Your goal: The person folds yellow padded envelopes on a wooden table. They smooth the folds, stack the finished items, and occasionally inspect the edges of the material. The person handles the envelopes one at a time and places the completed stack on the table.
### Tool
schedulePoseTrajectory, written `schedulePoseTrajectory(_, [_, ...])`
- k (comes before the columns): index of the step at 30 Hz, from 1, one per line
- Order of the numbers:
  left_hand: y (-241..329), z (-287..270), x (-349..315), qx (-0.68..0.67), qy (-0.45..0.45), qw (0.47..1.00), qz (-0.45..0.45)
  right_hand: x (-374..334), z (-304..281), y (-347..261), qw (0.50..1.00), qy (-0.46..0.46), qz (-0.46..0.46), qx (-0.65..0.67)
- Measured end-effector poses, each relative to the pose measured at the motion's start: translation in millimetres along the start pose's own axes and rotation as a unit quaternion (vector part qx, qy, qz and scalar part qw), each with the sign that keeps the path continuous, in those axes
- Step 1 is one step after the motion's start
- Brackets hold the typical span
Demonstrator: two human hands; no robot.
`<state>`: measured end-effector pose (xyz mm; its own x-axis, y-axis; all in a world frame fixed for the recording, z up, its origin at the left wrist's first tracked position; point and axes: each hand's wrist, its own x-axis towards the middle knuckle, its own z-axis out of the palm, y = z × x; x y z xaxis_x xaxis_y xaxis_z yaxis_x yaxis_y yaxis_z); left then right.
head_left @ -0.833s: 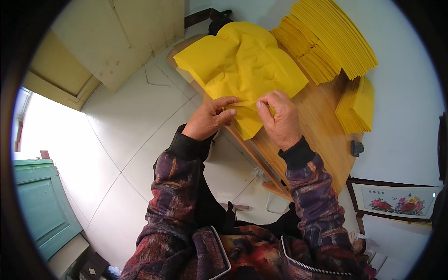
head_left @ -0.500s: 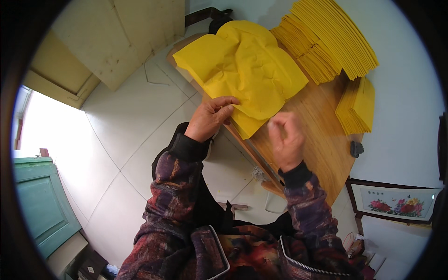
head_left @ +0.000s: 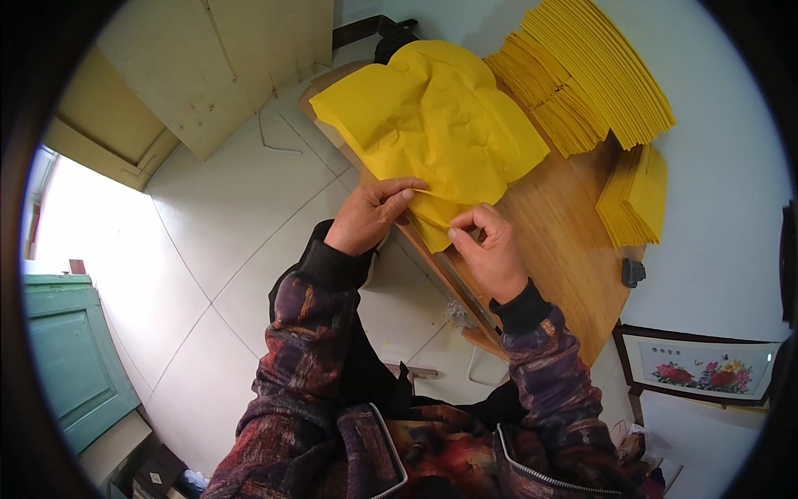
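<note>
A large yellow fabric-like piece (head_left: 440, 116), creased and puffed up, lies over the near left part of the wooden table. Its lower edge is folded, and a flap hangs down past the table edge. My left hand (head_left: 370, 214) pinches this folded edge between thumb and fingers. Just to the right, my right hand (head_left: 489, 249) is closed in a pinch, its fingertips against the hanging flap. Whatever is between those fingertips is too small to make out.
On the wooden table (head_left: 573, 249) stand stacks of folded yellow pieces (head_left: 603, 71) along the wall, with a smaller stack (head_left: 636, 195) beside them. A small dark object (head_left: 632, 272) sits at the table's right edge. A framed flower picture (head_left: 698, 366) is at the right.
My right hand has moved left and slightly down, from beside the yellow piece to its hanging flap. My left hand keeps its pinch in nearly the same place.
</note>
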<state>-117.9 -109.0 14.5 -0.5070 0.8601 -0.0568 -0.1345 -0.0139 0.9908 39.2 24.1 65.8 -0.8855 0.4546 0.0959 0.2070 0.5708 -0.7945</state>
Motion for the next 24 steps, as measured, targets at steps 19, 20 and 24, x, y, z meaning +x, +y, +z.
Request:
schedulePoseTrajectory(19, [0,0,0,-0.005,0.001,1.000,0.005,19,-12,7,0.989,-0.065,0.075,0.113])
schedulePoseTrajectory(20, [0,0,0,-0.006,0.001,1.000,0.004,20,-11,6,0.988,-0.056,0.075,0.119])
schedulePoseTrajectory(24, [0,-1,0,0.002,0.002,1.000,-0.001,23,-7,3,0.991,-0.020,0.067,0.118])
